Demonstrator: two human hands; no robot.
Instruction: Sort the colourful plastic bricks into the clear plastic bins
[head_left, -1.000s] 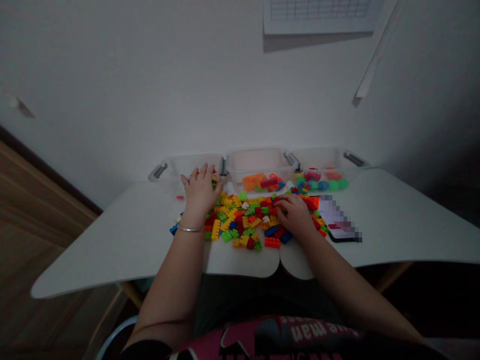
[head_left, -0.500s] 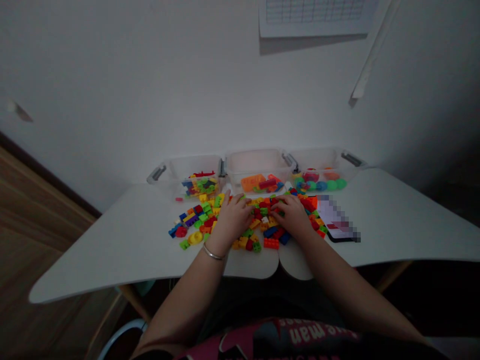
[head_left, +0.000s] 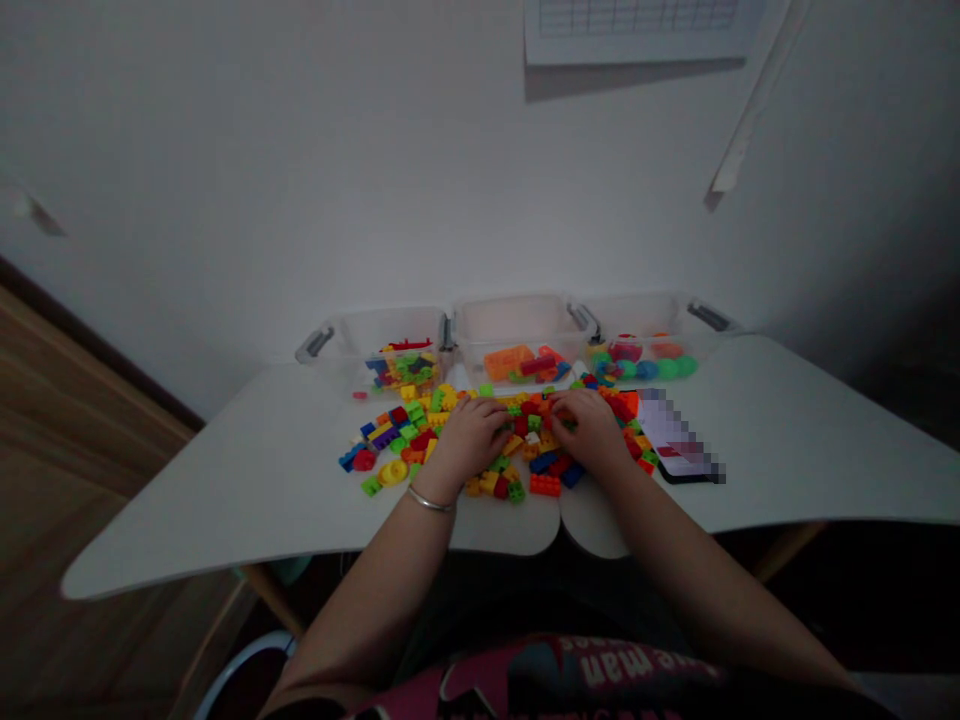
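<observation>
Two hands, left hand (head_left: 469,437), right hand (head_left: 592,430), resting on brick pile (head_left: 525,425)

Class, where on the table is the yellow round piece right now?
In the head view, the yellow round piece lies at the left edge of the brick pile, between a red round piece and the left hand.

Legible text – one item only: the shirt (head_left: 600,680) at the bottom edge of the frame carries light lettering, seen upside down, reading "man". The sheet (head_left: 637,30) at the upper right shows a grid – its entries are too small to read.
</observation>
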